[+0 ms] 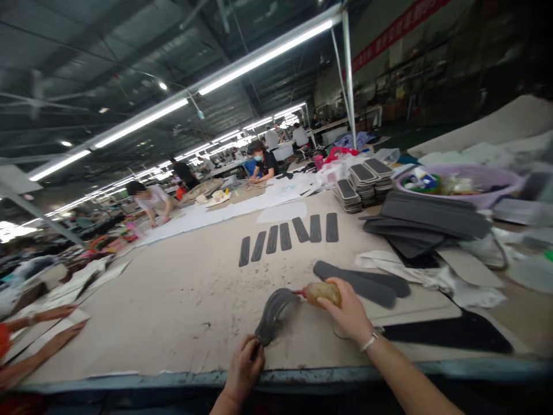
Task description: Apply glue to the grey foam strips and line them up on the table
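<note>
My left hand pinches the near end of a curved dark grey piece just above the table. In my right hand is a yellowish squeeze bottle with a red nozzle, tipped sideways. The nozzle reaches the far end of the curved piece, which carries streaks along its surface. Beyond it, several small dark rectangular pieces lie in a row. To the right of the bottle are long dark grey pieces, partly overlapping. A black piece lies under my right forearm.
Dark sheets are piled at the right, near stacked grey-and-white pieces and a purple basin. A co-worker's hands rest on pale pieces at the left. The beige tabletop has dark smears; its blue edge runs close to me.
</note>
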Tool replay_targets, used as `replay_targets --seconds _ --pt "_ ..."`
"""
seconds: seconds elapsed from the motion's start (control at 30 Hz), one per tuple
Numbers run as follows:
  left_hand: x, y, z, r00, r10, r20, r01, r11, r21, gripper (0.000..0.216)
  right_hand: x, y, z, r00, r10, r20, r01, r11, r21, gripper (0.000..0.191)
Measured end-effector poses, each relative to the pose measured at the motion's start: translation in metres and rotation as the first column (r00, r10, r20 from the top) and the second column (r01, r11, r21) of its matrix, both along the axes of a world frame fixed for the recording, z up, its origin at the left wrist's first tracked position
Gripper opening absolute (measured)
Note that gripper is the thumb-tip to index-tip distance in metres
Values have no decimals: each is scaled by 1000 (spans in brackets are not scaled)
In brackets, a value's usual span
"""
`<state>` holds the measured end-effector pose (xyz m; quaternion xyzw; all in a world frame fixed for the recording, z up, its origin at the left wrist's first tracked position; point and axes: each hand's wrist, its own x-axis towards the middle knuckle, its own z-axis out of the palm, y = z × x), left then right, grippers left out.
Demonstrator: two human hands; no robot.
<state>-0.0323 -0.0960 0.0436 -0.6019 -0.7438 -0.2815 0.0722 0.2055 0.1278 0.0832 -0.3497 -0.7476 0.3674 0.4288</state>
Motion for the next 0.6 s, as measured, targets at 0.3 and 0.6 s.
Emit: replay_targets --seconds 0.3,0.6 --pt "-67 14 101 818 509 267 -425 849 -314 13 16 4 14 930 -221 -295 38 853 -520 59" --pt "-215 90 266 583 807 90 -776 587 -229 17 2 -2 17 846 -251 -470 -212 650 -730 59"
